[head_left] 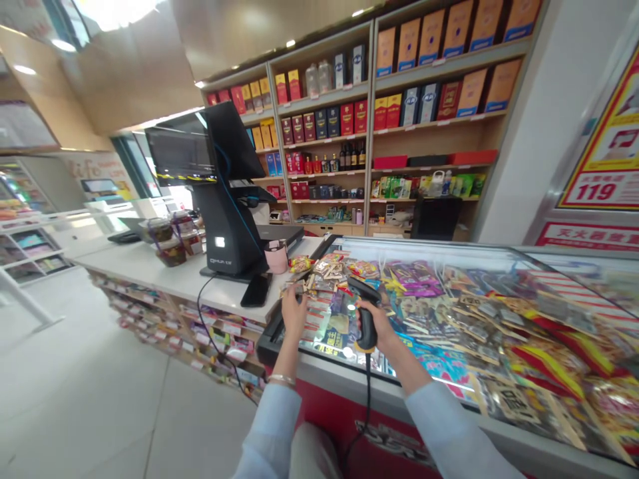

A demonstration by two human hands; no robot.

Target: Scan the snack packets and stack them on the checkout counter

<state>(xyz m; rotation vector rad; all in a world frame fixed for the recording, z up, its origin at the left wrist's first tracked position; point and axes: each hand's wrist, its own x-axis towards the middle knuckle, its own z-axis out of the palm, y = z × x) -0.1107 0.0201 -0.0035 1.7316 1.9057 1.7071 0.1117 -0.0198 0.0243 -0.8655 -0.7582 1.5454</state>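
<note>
My right hand (378,320) is wrapped round the handle of a black barcode scanner (368,326). Its head points up and left, and its cable hangs down over the front of the freezer. At the counter's corner, my left hand (294,313) has its fingers closed on a small snack packet (298,287), partly hidden by the fingers. Beyond the hands, more snack packets (329,267) are piled on the glass top of the chest freezer (344,342). Purple packets (414,278) show farther right.
A black checkout terminal (232,226) stands on the white counter (144,256), with a phone (256,290) and pink cup (276,257) nearby. Brown and red-yellow packets (549,372) cover the freezer's right side. Shelves (372,86) of boxes and bottles line the back.
</note>
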